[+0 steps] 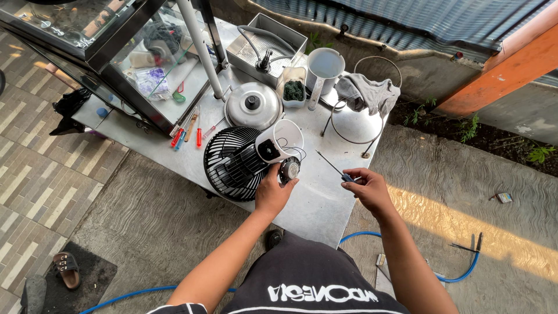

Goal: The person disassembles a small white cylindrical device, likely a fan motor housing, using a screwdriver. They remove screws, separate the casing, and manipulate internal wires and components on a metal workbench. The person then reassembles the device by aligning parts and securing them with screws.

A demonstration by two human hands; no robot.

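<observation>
A small black fan [231,164] lies grille-down on the metal table [317,203]. Its white rear motor cover [280,141] is tilted up, with thin wires running from it to the motor [290,169]. My left hand [272,191] grips the fan at the motor, just under the white cover. A thin screwdriver [332,167] with a blue handle sits in my right hand [368,189], its tip pointing up and left, a short way right of the motor.
Red and blue screwdrivers [187,135] lie by a glass display case [110,52]. A pot lid [253,104], a metal tray [266,42], a white jug [323,67], a grey cloth [369,93] and a wire stand [354,125] crowd the table's far side. A blue hose [459,273] runs on the floor.
</observation>
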